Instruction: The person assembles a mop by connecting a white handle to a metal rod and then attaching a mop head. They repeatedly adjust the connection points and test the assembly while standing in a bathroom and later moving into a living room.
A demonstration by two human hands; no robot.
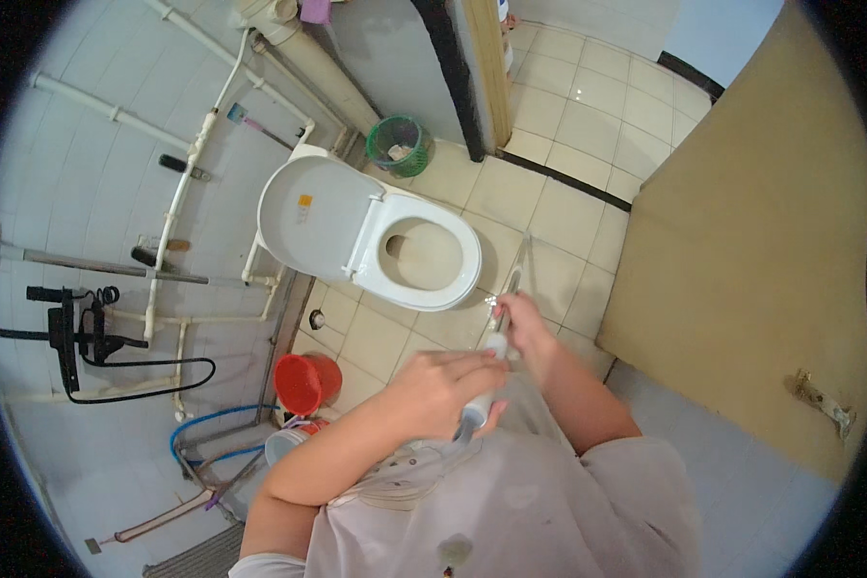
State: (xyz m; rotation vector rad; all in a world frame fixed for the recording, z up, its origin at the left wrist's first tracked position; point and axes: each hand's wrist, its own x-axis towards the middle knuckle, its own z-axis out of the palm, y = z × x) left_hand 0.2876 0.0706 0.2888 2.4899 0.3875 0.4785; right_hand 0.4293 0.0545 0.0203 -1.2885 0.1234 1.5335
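Observation:
A white-handled pole (496, 344) slants down in front of me toward the floor tiles, its lower part thin, grey and shiny. My left hand (445, 387) is closed round its upper end, close to my shirt. Further down, my right hand (518, 322) grips the same pole. The lower end narrows to a flat, greyish piece near the toilet's front; what kind of head it is, I cannot tell. Just left of that end stands a white toilet (464, 252), its lid raised and seat down.
A green basket (399, 144) stands beyond the toilet, and a red bucket (306, 384) by the left wall. Pipes (169, 231) and a black hose (154, 363) run along that wall. A brown door (742, 231) is at right, beside a dark threshold (565, 180).

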